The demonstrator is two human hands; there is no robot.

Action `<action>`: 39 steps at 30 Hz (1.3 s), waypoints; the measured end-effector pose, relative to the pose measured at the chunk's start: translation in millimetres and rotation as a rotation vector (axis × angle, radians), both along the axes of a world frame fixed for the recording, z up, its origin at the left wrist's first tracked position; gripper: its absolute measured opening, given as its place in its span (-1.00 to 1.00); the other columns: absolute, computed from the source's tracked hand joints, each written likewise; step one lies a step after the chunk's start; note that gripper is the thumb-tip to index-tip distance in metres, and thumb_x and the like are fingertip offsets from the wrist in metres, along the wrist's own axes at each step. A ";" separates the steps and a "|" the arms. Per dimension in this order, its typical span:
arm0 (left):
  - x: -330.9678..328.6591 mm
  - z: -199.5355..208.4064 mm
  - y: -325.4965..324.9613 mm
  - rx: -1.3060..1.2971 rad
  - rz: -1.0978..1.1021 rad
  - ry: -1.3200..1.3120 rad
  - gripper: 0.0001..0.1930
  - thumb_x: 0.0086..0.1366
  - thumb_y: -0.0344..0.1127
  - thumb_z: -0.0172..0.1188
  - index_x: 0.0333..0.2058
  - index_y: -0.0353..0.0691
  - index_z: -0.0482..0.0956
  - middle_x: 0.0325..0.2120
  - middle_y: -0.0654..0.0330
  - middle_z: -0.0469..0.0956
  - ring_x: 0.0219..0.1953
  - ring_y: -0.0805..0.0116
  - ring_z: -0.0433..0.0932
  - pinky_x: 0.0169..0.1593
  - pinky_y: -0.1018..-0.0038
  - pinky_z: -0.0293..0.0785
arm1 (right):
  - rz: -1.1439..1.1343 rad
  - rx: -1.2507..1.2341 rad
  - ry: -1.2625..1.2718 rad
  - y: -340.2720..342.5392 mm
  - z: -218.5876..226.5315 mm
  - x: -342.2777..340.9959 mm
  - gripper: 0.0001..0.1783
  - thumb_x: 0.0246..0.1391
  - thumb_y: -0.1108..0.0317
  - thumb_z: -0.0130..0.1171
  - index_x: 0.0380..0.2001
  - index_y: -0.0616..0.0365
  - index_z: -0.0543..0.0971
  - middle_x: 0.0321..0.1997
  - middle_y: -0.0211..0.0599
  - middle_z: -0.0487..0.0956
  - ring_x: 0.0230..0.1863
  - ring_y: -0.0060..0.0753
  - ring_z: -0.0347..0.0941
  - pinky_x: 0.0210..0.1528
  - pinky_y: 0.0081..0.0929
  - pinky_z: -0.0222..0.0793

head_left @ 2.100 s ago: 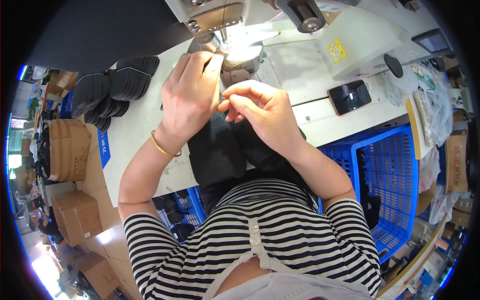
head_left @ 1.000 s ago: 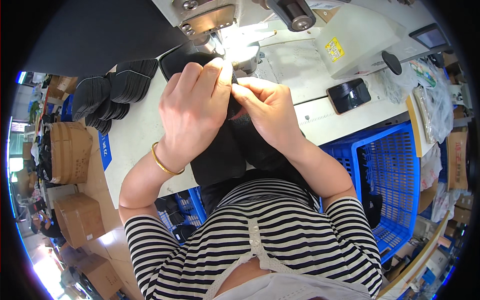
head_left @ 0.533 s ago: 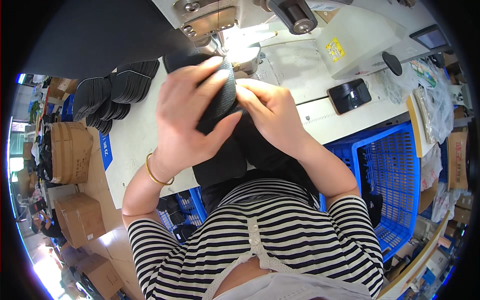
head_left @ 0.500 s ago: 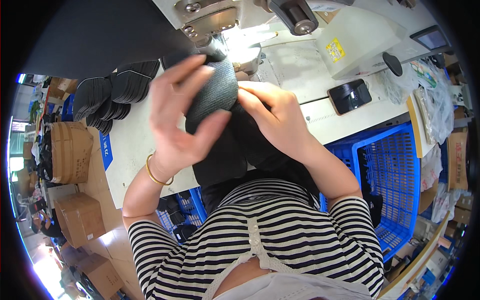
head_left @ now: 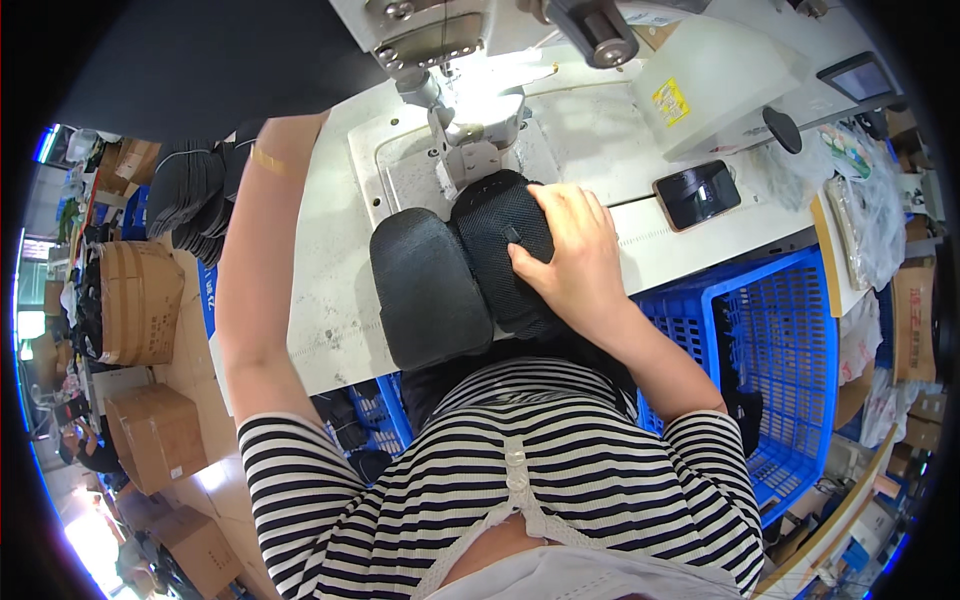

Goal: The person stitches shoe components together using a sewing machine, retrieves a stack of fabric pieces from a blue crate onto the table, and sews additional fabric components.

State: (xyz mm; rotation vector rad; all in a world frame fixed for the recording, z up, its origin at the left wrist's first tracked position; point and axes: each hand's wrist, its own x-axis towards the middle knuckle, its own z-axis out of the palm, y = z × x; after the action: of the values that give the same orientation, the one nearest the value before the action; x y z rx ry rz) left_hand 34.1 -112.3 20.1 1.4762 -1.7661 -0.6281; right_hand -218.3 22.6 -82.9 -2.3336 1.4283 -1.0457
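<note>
Two black, rounded fabric pieces lie side by side at the table's near edge: a smooth-faced pad on the left and a mesh-textured pad on the right. My right hand grips the mesh pad by its right side, thumb bent over its top face and fingers along the far right edge. My left forearm reaches far forward on the left, and its hand is hidden behind a large dark panel. Just beyond the pads stands the sewing machine's needle area, with no fabric in it.
Tied stacks of black cut pieces sit at the table's far left. A phone lies on the right of the white tabletop. A blue plastic crate stands below right, and cardboard boxes are on the floor at left.
My left hand has left the pad under the machine and gone forward, out of sight. The grey-black piece at the needle is no longer there. My right hand has shifted onto the mesh pad.
</note>
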 end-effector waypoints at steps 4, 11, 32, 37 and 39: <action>-1.2 -26.1 96.6 0.177 0.037 -0.302 -0.37 0.14 -0.05 0.41 -0.08 -0.52 0.43 -0.24 -0.09 0.48 -0.14 0.17 0.49 -0.03 0.34 0.42 | -0.031 -0.144 0.019 4.1 0.1 1.1 -0.36 -0.26 0.37 0.42 -0.01 0.25 0.46 0.06 -0.18 0.43 0.08 -0.11 0.34 0.10 -0.20 0.22; -1.7 -86.2 189.9 -0.468 0.025 -0.787 -0.35 -0.08 -0.33 0.52 0.00 -0.30 0.43 0.10 -0.16 0.30 0.16 -0.04 0.33 0.20 0.16 0.33 | -0.022 -0.224 0.012 5.7 -1.8 -1.5 -0.44 -0.19 0.41 0.39 -0.03 0.20 0.48 -0.05 -0.20 0.49 0.03 -0.11 0.37 0.12 -0.21 0.19; -20.9 -40.7 147.5 0.030 0.033 1.184 -0.75 0.27 -0.61 0.14 -0.08 -0.33 0.56 -0.16 0.10 0.62 -0.14 0.32 0.63 -0.01 0.46 0.56 | 0.359 0.421 -0.804 17.4 32.4 11.1 -0.88 0.10 0.59 0.20 -0.26 0.35 0.55 -0.15 -0.22 0.51 -0.25 -0.58 0.51 -0.26 -0.64 0.50; -17.5 -40.6 144.9 0.038 0.012 1.120 -0.74 0.25 -0.63 0.15 -0.07 -0.34 0.55 -0.17 0.08 0.62 -0.13 0.31 0.63 0.00 0.45 0.56 | 0.376 0.462 -0.890 17.1 31.6 12.1 -0.86 0.12 0.70 0.12 -0.22 0.43 0.52 -0.13 -0.12 0.53 -0.20 -0.43 0.58 -0.12 -0.52 0.59; -18.2 -37.5 142.6 0.040 0.049 1.085 -0.71 0.24 -0.64 0.16 -0.06 -0.35 0.53 -0.17 0.08 0.61 -0.14 0.32 0.62 -0.01 0.45 0.56 | 0.380 0.526 -0.981 16.7 32.9 13.8 -0.84 0.12 0.72 0.11 -0.20 0.44 0.51 -0.17 -0.09 0.56 -0.18 -0.39 0.60 -0.07 -0.48 0.60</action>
State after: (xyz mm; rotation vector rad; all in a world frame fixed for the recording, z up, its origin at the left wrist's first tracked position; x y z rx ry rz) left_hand 15.9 30.3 -17.4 0.8777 -0.8586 -1.1533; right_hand -204.5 39.3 -50.0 -1.3029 0.7042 -1.2252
